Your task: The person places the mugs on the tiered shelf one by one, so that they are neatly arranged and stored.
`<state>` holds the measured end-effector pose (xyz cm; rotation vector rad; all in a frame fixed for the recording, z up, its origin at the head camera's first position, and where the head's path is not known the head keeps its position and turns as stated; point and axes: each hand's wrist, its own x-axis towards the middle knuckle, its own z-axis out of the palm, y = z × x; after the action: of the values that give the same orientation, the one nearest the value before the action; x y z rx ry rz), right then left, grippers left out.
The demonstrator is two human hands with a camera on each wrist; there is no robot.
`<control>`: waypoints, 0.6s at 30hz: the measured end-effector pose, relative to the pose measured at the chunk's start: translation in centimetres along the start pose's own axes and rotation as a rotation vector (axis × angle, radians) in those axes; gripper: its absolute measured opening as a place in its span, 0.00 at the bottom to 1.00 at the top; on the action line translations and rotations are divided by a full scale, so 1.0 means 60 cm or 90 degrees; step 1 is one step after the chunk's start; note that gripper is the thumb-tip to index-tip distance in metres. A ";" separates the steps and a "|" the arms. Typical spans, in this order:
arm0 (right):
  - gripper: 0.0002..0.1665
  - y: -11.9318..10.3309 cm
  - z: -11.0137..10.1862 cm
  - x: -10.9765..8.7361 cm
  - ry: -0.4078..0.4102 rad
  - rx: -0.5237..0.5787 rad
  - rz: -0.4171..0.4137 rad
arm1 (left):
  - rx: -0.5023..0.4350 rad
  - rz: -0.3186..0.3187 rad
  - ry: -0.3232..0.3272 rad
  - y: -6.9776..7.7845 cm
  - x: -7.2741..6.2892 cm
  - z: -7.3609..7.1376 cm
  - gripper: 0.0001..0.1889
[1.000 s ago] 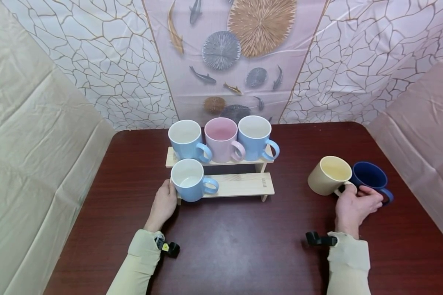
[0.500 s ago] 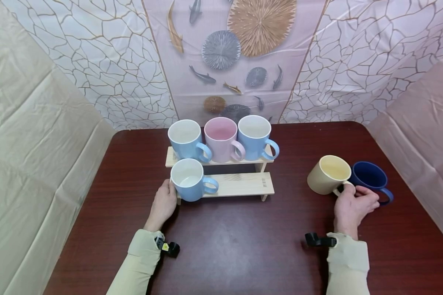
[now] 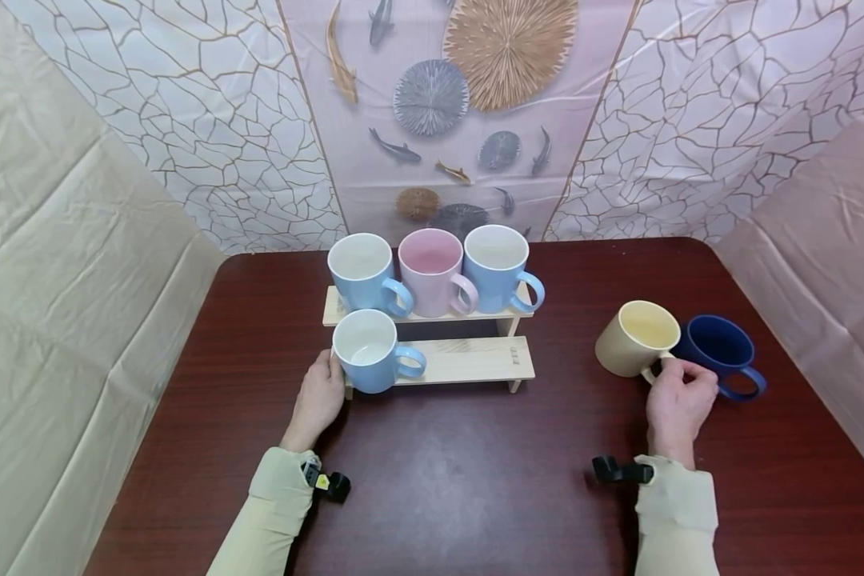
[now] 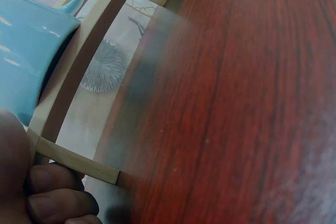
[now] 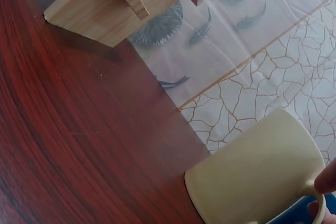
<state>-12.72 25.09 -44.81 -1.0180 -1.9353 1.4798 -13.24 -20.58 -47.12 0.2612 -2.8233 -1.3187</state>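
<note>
On the right, my right hand [image 3: 680, 404] pinches the handle of a pale yellow mug [image 3: 630, 344]. In the right wrist view the yellow mug [image 5: 257, 171] leans slightly, with fingertips [image 5: 328, 179] at its handle. A dark blue mug [image 3: 720, 344] stands right beside it. My left hand [image 3: 320, 400] grips the left end of a two-step wooden rack [image 3: 468, 360]; the left wrist view shows curled fingers [image 4: 58, 203] under its end. Close to that hand, a light blue mug [image 3: 367, 360] sits on the lower step.
On the rack's upper step stand a light blue mug [image 3: 360, 272], a pink mug [image 3: 432, 272] and another light blue mug [image 3: 495, 268], handles to the right. The dark red table [image 3: 475, 480] is enclosed by a patterned cloth [image 3: 245, 120] at the back and plain cloth sides.
My right hand has drawn the yellow mug slightly left, and its fingers have moved away from the blue mug's handle. The left hand and rack have stayed put.
</note>
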 end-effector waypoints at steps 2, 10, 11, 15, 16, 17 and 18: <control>0.04 -0.001 -0.001 0.002 -0.009 0.015 -0.002 | -0.001 0.000 0.001 -0.001 0.000 0.001 0.24; 0.12 -0.003 -0.001 0.008 -0.064 0.098 0.039 | 0.000 -0.006 -0.001 0.000 0.000 0.000 0.24; 0.13 -0.003 0.000 0.007 -0.069 0.111 0.048 | -0.001 -0.007 -0.002 0.001 0.000 0.000 0.24; 0.15 -0.002 0.005 0.006 -0.091 0.158 0.061 | -0.001 -0.011 -0.005 0.002 0.000 -0.001 0.24; 0.15 -0.001 0.006 0.006 -0.093 0.169 0.062 | -0.002 -0.011 -0.005 0.002 0.000 -0.001 0.24; 0.15 -0.001 0.007 0.007 -0.097 0.180 0.056 | -0.002 -0.012 -0.005 0.003 0.000 -0.001 0.24; 0.15 0.000 0.008 0.006 -0.099 0.193 0.052 | -0.002 -0.012 -0.005 0.002 0.000 -0.002 0.24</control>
<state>-13.31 25.13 -44.95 -0.8766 -1.7144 1.8796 -13.27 -20.57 -46.95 0.2836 -2.8320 -1.3291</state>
